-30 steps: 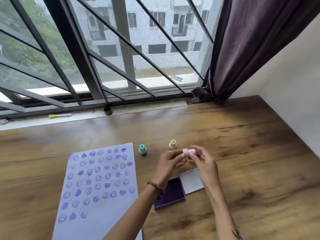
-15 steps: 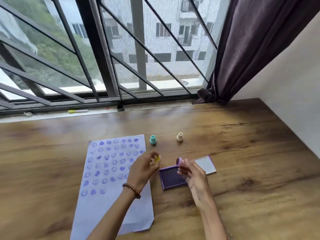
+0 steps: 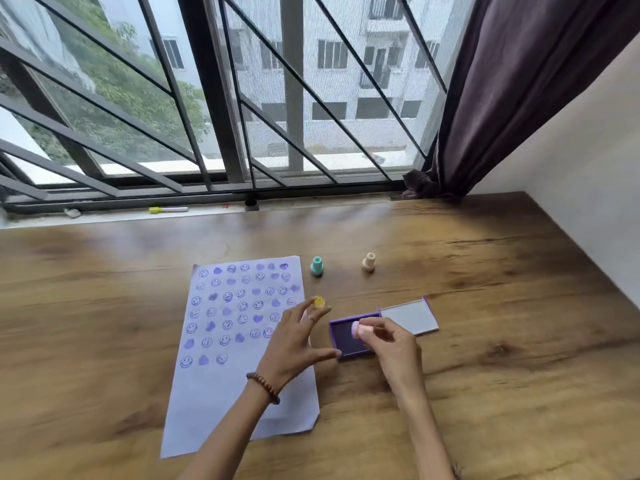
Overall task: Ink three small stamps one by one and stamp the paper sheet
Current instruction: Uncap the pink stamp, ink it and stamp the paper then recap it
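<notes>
A white paper sheet (image 3: 225, 393) with several rows of purple smiley and heart prints lies left of centre on the wooden table. Over its right edge is my left hand (image 3: 294, 341), fingers stretched, with a small yellow cap (image 3: 318, 302) at its fingertips. My right hand (image 3: 391, 344) grips a pink stamp (image 3: 358, 330), tilted sideways just over the open purple ink pad (image 3: 343, 344). The pad's lid (image 3: 408, 317) lies flipped open to the right. A teal stamp (image 3: 317, 266) and a beige stamp (image 3: 369, 262) stand upright behind the pad.
The table (image 3: 502, 306) ends at a window sill holding a yellow-capped marker (image 3: 168, 209) and a small dark cap (image 3: 251, 204). A dark curtain (image 3: 519, 98) hangs at the back right. A white wall (image 3: 588, 202) borders the table's right side.
My hands have parted. The left hand carried the yellow cap left toward the paper. The right hand brought the pink stamp down over the ink pad. My view has shifted.
</notes>
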`<state>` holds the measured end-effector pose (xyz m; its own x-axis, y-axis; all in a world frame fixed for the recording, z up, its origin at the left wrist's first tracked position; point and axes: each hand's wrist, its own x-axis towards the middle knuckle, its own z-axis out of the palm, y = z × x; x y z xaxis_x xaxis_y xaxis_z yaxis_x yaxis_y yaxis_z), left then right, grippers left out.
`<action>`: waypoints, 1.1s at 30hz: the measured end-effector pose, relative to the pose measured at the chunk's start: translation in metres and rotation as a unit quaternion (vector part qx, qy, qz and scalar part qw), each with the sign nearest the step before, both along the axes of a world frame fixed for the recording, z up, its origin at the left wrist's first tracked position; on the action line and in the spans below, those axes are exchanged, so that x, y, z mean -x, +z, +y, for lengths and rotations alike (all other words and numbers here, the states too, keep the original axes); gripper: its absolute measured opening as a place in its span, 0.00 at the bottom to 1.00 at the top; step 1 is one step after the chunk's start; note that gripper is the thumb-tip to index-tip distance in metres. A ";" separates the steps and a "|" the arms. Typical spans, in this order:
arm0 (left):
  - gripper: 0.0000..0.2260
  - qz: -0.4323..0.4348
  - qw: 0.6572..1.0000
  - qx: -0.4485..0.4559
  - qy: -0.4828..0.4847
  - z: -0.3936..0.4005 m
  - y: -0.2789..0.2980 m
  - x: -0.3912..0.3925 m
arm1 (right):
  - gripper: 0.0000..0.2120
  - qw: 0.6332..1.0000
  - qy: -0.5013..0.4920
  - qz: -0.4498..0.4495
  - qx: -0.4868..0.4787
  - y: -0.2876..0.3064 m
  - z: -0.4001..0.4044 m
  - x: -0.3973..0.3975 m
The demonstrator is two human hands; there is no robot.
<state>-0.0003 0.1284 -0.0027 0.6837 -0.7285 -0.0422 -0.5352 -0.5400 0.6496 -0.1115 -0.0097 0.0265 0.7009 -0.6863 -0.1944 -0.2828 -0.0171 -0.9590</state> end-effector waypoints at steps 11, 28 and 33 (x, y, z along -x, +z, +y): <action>0.29 -0.028 1.000 0.002 0.008 0.001 -0.008 0.006 | 0.05 0.866 0.157 0.131 0.456 0.002 0.033 -0.009; 0.29 -0.012 1.000 -0.005 -0.008 0.000 0.000 0.008 | 0.08 0.859 0.250 0.267 0.359 0.016 0.003 -0.051; 0.35 0.024 0.999 0.021 -0.016 0.036 0.006 0.006 | 0.07 0.906 0.148 0.217 0.332 0.021 0.025 -0.039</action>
